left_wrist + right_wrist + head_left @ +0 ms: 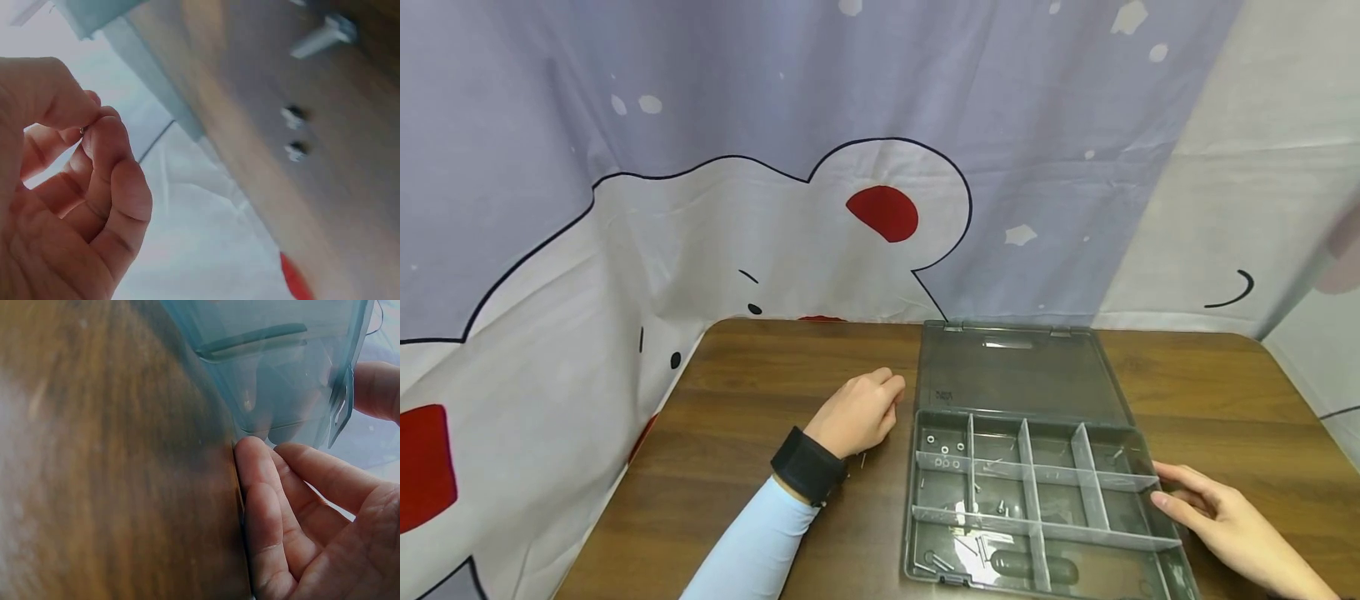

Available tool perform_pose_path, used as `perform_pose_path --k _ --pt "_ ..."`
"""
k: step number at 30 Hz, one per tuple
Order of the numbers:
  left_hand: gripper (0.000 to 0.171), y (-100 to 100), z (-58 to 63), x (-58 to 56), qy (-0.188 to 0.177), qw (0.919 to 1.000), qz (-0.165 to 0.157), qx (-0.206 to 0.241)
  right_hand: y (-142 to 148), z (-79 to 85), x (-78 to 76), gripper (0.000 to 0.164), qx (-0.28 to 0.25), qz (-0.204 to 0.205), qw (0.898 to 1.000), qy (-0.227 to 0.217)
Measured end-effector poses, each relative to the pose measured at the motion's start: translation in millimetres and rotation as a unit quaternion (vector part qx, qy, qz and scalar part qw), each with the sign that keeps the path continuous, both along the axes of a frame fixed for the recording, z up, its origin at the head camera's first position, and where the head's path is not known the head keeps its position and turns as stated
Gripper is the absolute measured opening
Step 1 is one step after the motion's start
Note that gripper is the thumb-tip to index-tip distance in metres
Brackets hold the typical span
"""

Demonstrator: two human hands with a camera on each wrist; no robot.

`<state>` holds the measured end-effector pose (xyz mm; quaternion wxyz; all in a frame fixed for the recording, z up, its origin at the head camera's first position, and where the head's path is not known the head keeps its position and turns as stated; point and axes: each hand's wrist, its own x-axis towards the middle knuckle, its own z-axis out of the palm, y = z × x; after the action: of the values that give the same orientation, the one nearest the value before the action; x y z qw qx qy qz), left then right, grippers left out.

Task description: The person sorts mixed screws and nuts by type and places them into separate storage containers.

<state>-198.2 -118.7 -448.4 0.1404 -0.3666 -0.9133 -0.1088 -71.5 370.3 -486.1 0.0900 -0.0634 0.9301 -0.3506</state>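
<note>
Near the middle of the table, my left hand (pixel 859 412) is raised with thumb and fingertips pinched together. A tiny metal piece (pixel 82 130) glints between them, mostly hidden by the fingers. A bolt (pixel 322 37) and small metal screws (pixel 292 117) lie on the wood by that hand. My right hand (pixel 1213 512) holds the right edge of a smoky clear organizer box (pixel 1108 533), thumb over the rim and fingers against the side wall. Inside the box, nuts (pixel 945 450) sit in the upper left compartments and screws (pixel 936 560) in the lower left one.
The box's hinged lid (pixel 1015 371) lies folded back toward the far edge of the brown wooden table (pixel 745 375). A printed cloth (pixel 737 225) hangs right behind the table and along its left side.
</note>
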Motion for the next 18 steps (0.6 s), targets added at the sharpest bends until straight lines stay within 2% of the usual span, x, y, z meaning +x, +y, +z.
perform_pose_path --k 8,13,18 --pt "0.015 16.0 17.9 6.5 0.011 0.9998 -0.015 -0.004 2.4 -1.4 -0.5 0.049 0.002 0.007 1.000 0.010" --pt "0.014 42.5 32.2 9.6 0.019 0.9987 -0.042 -0.020 2.9 0.3 -0.3 0.051 -0.002 0.007 1.000 0.000" --pt "0.015 73.9 40.5 12.6 0.042 0.9956 -0.077 -0.034 1.3 0.5 0.2 0.052 -0.009 0.003 1.000 -0.014"
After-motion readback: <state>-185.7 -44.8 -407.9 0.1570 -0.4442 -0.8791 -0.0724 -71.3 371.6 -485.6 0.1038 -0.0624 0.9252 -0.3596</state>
